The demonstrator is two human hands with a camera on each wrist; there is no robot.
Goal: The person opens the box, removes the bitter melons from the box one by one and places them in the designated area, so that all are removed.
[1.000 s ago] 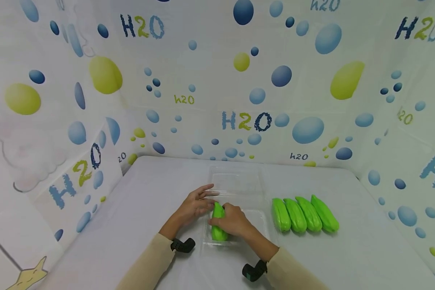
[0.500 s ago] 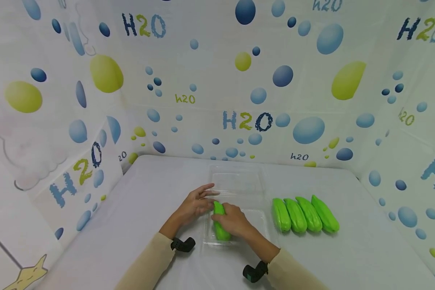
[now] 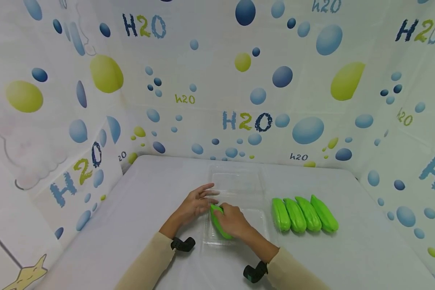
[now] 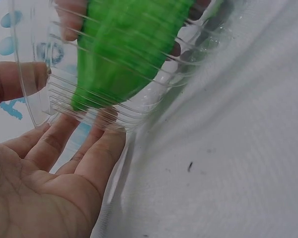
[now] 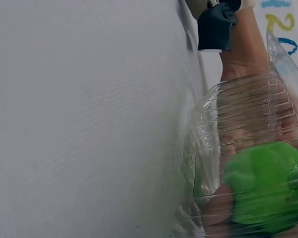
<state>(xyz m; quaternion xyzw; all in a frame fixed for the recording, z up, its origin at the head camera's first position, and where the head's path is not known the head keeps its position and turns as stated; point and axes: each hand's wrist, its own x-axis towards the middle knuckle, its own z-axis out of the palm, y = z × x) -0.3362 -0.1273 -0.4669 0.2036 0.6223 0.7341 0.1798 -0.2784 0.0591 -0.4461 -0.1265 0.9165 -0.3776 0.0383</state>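
In the head view my right hand [image 3: 233, 221] grips a bright green, ribbed, tapered vegetable [image 3: 219, 223] inside the left part of a clear plastic clamshell box [image 3: 253, 237]. The vegetable slants, its narrow end toward my left hand. Through the box's ribbed wall [image 4: 139, 106], the left wrist view shows the green vegetable [image 4: 124, 49] and parts of the right hand's fingers. My left hand [image 3: 193, 207] lies at the box's left side, fingers mostly extended and touching the wall, its thumb at the rim. The right wrist view shows the vegetable's blunt end [image 5: 263, 183] through the plastic.
Several similar green vegetables [image 3: 299, 215] lie side by side on the white cloth, right of the box. The box's clear lid [image 3: 235, 181] lies folded open behind it. A printed curtain [image 3: 203, 72] surrounds the table on the far side and both sides.
The green vegetable has turned in my right hand, from nearly straight to slanting, its narrow end moving left and its blunt end right. My left hand stays in place.
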